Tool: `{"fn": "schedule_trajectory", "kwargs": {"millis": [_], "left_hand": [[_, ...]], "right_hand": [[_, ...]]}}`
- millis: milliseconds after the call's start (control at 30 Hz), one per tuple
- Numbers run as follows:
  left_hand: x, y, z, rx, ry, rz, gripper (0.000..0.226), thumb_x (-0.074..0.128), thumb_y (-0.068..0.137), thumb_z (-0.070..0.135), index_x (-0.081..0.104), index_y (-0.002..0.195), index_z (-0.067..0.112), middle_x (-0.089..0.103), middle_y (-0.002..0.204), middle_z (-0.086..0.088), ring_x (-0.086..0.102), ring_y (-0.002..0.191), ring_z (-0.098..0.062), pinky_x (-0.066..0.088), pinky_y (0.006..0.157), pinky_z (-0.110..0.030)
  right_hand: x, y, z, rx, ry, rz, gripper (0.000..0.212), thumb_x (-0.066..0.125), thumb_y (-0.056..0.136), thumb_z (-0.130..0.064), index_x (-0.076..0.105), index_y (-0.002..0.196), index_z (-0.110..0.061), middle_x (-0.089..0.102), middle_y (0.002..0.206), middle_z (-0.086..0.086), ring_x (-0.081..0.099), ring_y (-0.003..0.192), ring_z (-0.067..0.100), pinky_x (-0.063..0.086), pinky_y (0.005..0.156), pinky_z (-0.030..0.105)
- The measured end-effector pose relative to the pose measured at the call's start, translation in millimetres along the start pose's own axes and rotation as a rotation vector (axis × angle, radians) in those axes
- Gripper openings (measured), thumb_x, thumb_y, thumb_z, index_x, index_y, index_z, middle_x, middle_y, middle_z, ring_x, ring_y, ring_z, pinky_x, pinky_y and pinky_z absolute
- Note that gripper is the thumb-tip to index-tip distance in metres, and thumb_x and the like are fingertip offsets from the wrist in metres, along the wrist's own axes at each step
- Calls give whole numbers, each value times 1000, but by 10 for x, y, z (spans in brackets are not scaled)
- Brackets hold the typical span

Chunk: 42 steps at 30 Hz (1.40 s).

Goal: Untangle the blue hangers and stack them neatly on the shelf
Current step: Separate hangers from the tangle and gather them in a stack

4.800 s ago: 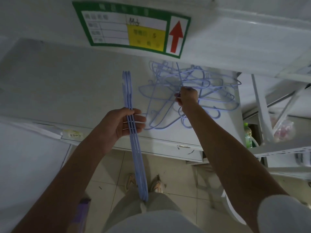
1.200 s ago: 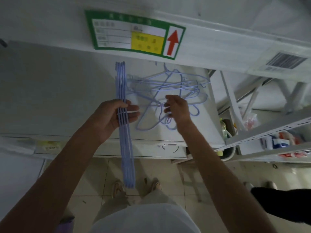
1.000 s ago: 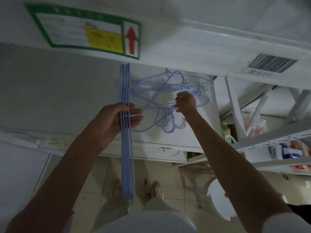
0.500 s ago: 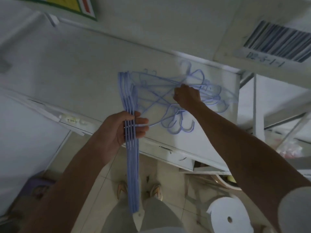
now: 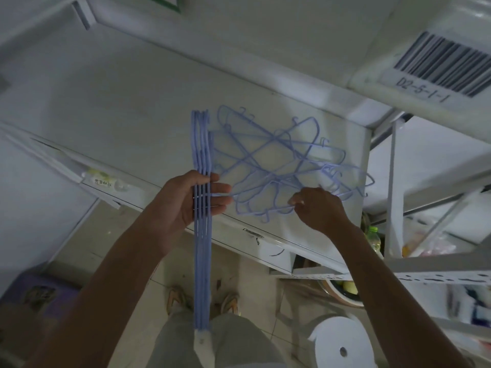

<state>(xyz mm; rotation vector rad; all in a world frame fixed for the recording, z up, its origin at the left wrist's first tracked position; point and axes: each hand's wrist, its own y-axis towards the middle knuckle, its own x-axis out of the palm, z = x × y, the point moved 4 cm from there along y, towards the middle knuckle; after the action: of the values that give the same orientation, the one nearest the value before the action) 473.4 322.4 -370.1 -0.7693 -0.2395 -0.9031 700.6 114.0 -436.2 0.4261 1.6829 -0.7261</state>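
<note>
A tangled heap of thin blue hangers [image 5: 279, 163] lies on the white shelf [image 5: 119, 123], near its right end. My left hand [image 5: 188, 200] is closed around a flat bundle of several aligned blue hangers [image 5: 202, 248], held upright on edge, its top over the shelf and its lower end hanging past the shelf's front toward my legs. My right hand [image 5: 316, 208] pinches a wire at the near edge of the tangle, thumb and fingers closed on it.
An upper shelf beam with a barcode label [image 5: 438, 67] overhangs at the top right. Metal racking [image 5: 425, 272] with bottles and packets stands to the right. A white round stool [image 5: 342, 341] sits by my right leg, a purple box [image 5: 34, 293] on the floor at left.
My right hand has drawn back from the middle of the tangle to its near edge and taken a wire there. The left hand keeps the bundle. The view has shifted right.
</note>
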Motion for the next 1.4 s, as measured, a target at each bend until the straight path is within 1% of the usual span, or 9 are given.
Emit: {"fn": "schedule_trajectory", "kwargs": {"millis": [200, 300, 433, 533, 600, 800, 1133, 1267, 1400], "left_hand": [[-27, 5, -82, -47, 7, 16, 27, 47, 98, 16, 64, 112, 0, 78, 95, -16, 77, 86, -31, 64, 77, -38], [-39, 14, -81, -70, 5, 4, 37, 55, 79, 24, 65, 107, 1, 79, 89, -14, 78, 80, -28, 65, 69, -36], [-45, 25, -60, -88, 12, 10, 29, 50, 87, 21, 64, 104, 2, 79, 85, -12, 78, 76, -26, 64, 65, -35], [-56, -8, -11, -84, 18, 30, 30, 38, 103, 16, 64, 104, 2, 79, 85, -13, 78, 76, -27, 65, 68, -36], [-81, -44, 33, -54, 29, 38, 29, 39, 103, 16, 65, 106, 1, 79, 88, -14, 78, 80, -28, 64, 75, -38], [-109, -104, 158, -58, 36, 49, 29, 39, 103, 14, 64, 106, 1, 78, 87, -14, 77, 80, -29, 58, 84, -43], [-122, -57, 274, -61, 65, 0, 29, 40, 103, 15, 65, 104, 1, 78, 85, -15, 78, 77, -28, 65, 71, -36], [-165, -43, 242, -65, 55, -21, 29, 42, 102, 17, 65, 106, 1, 78, 89, -16, 78, 82, -30, 65, 73, -38], [-217, -56, 223, -66, 54, -26, 30, 42, 103, 18, 66, 106, 1, 79, 90, -16, 78, 83, -31, 65, 72, -37]], "right_hand": [[-153, 704, -4, 545, 405, 39, 52, 47, 83, -52, 74, 99, -11, 77, 92, 10, 72, 97, 31, 54, 87, 37], [-164, 1031, -65, 604, 600, 46, 60, 55, 85, -65, 72, 105, -10, 79, 80, 6, 75, 95, 26, 57, 95, 41], [-26, 1203, -65, 647, 626, 47, 51, 61, 91, -51, 70, 120, -9, 77, 112, 12, 71, 110, 30, 56, 99, 44], [-3, 1224, -33, 700, 930, 155, 28, 65, 92, -32, 73, 93, -5, 77, 91, 14, 73, 83, 32, 62, 73, 38], [-51, 1174, 24, 729, 1161, 247, 31, 61, 97, -27, 63, 70, -11, 67, 66, 7, 58, 49, 23, 42, 43, 22], [-575, 752, 219, 528, 1453, 506, 49, 48, 106, -33, 58, 61, -17, 54, 46, -2, 39, 32, 11, 23, 37, 13], [-1423, 576, 48, 171, 1113, 237, 36, 55, 108, -24, 59, 80, -1, 55, 43, -12, 48, 39, -2, 37, 42, 11], [-1326, 732, -100, -2, 514, 61, 39, 58, 104, -30, 65, 75, -7, 63, 53, -5, 59, 50, 9, 49, 55, 25], [-1010, 854, -248, -138, -160, 73, 36, 49, 104, -51, 72, 103, -23, 73, 106, 13, 68, 106, 35, 53, 86, 43]]}}
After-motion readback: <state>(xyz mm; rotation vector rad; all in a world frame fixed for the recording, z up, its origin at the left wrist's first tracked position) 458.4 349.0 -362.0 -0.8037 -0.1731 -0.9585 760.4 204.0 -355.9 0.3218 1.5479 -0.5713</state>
